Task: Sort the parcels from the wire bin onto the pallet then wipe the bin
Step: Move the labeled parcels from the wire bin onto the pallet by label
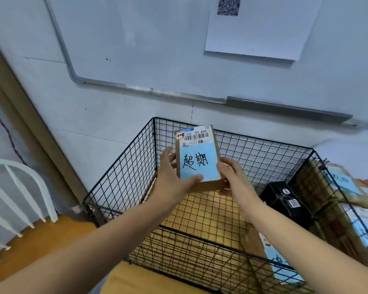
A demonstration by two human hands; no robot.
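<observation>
A small cardboard parcel [197,151] with a blue handwritten label and a barcode sticker is held above the black wire bin [132,149]. My left hand [174,177] grips its left side, thumb across the lower front. My right hand [229,172] grips its right lower edge. Inside the bin lie a black box [285,200] at the right and a brown box [257,247] with a blue label near the front right. Through the mesh floor a yellowish surface shows.
More cardboard parcels with blue labels [344,181] are stacked just outside the bin's right wall. A white chair [19,187] with an orange seat stands at the left. A whiteboard and a paper sheet [257,32] hang on the wall behind.
</observation>
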